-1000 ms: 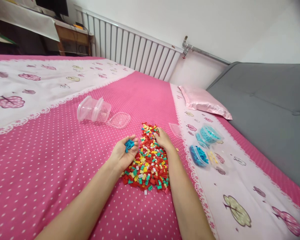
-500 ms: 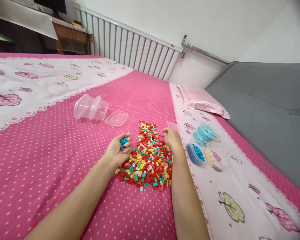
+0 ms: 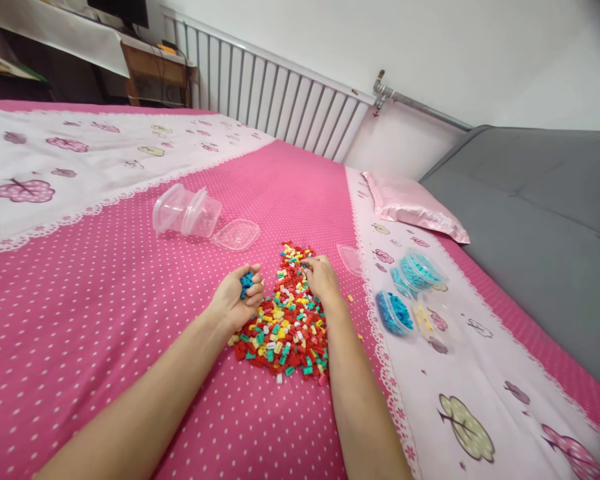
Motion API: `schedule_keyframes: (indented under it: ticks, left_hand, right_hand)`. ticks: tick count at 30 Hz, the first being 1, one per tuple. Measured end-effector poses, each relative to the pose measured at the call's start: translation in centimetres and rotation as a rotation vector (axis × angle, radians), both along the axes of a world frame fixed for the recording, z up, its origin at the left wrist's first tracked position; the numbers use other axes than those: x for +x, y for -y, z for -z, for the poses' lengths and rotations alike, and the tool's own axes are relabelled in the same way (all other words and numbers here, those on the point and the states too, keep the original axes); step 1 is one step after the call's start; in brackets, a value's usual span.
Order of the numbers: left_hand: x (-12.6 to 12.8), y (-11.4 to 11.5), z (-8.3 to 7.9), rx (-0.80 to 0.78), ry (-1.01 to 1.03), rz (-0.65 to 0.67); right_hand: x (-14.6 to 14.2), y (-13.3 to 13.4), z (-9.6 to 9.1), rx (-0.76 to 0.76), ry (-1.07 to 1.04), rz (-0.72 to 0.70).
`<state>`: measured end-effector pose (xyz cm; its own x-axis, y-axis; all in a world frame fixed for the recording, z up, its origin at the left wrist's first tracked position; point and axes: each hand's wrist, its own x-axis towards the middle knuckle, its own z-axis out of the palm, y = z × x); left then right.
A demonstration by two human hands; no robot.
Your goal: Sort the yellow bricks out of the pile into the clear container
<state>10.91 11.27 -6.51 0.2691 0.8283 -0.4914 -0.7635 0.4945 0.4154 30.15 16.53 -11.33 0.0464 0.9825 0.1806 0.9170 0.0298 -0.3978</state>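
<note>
My left hand [image 3: 239, 295], palm up with curled fingers, cups several blue toy bricks [image 3: 247, 285] at the left edge of a large pile of small toy bricks [image 3: 280, 328]. The pile is mostly red, mixed with yellow, green, white and cream pieces. My right hand [image 3: 323, 279] reaches over the upper right of the pile, its fingers bent down and the thumb and fingertips close together at the bricks. Whether a brick is between those fingertips is too small to make out.
Right of the pile stand clear tubs: one with blue bricks [image 3: 395, 313], one with turquoise bricks [image 3: 416, 270], one with a few yellow pieces [image 3: 424, 317]. Clear lids [image 3: 237, 235] and empty nested tubs [image 3: 186, 212] lie left. A pink pillow [image 3: 415, 207] rests near the grey headboard [image 3: 535, 180].
My right hand has moved left from the pile's right edge onto its upper part, uncovering a clear lid. My left hand stays nearly still with the blue bricks. The view has shifted slightly.
</note>
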Motion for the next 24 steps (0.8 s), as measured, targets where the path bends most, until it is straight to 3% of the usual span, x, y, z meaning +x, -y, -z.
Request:
schedule_keyframes:
  ticks: [12,17,21,24]
  left_hand:
    - [0.1,0.1,0.1,0.007,-0.004,0.005]
    - [0.2,0.1,0.0,-0.005,-0.011,0.007]
    - [0.1,0.1,0.0,-0.012,-0.014,0.018]
    - [0.1,0.1,0.0,-0.02,-0.013,0.032]
  right_hand:
    - [-0.2,-0.2,0.2,-0.041,0.014,0.028]
    - [0.0,-0.3,0.2,0.015,-0.044,0.059]
    - [0.2,-0.2,-0.8,0.128,-0.185,0.043]
    - [-0.2,0.4,-2.7,0.218,-0.31,-0.047]
